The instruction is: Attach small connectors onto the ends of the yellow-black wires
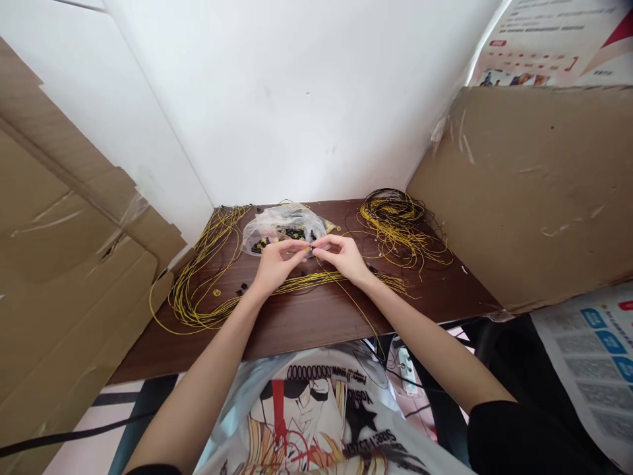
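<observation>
Yellow wire (363, 315) trails from the fingertips across the table (291, 323) and over its near edge. Both hands pinch at a small dark part (311, 248), left hand (275, 265) and right hand (347, 258) nearly meeting, just near of the clear bag (262, 224). Handling, as judged: light, thin, flexible, easily kinked; grip close to the end. Fingers obscure the joint; whether wire and part connect cannot be determined.

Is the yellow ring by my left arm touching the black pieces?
Apart: the head view shows bare brown tabletop between the yellow ring and the black pieces.
</observation>
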The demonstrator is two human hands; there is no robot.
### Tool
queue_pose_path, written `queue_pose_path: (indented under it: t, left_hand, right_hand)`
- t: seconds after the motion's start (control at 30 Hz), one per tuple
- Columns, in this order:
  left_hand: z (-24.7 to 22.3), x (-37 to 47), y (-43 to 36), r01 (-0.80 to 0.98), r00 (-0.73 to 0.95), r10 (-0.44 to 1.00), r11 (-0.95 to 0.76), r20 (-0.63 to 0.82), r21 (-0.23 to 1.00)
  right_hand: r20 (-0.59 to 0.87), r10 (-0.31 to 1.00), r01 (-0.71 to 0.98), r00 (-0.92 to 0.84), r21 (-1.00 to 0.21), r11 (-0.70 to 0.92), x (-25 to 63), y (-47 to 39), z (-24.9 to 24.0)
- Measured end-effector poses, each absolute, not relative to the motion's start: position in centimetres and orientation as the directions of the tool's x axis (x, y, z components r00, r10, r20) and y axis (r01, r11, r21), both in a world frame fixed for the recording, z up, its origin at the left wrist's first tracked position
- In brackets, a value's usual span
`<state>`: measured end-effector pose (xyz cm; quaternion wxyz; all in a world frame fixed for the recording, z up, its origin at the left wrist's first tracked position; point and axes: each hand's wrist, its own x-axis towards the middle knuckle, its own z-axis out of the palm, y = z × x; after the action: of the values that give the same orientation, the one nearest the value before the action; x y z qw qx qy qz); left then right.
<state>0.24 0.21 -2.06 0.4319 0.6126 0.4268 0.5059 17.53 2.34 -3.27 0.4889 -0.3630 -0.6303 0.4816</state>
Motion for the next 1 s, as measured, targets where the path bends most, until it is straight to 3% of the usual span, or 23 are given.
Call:
queue_pose_path:
  t: [0.13, 0.27, 0.7, 1.0]
  left_hand:
    - [-2.0, 0.9, 0.0, -0.13, 0.051, 0.98, -0.182, 0.19, 0.975]
    - [-2.0, 1.3, -0.1, -0.206, 0.018, 0.985, -0.164, 0.171, 0.965]
    - [-2.3, 1.6, 0.0, -0.153, -0.006, 0.976, -0.218, 0.219, 0.964]
    - [-2.5, 1.6, -0.1, -0.111, 0.006, 0.968, -0.25, 0.252, 0.962]
  right_hand:
    - [0.265, 0.934, -0.071, -0.239, -0.964, 0.255, 17.4, 2.3, -3.2]
    - [0.258, 0.947, -0.087, -0.19, -0.965, 0.246, 17.3, 2.2, -3.0]
    - [0.312, 0.939, -0.093, -0.147, -0.949, 0.3, 17.3, 2.1, -2.8]
    - [0.324, 0.921, -0.046, -0.215, -0.946, 0.322, 17.4, 1.8, -3.0]
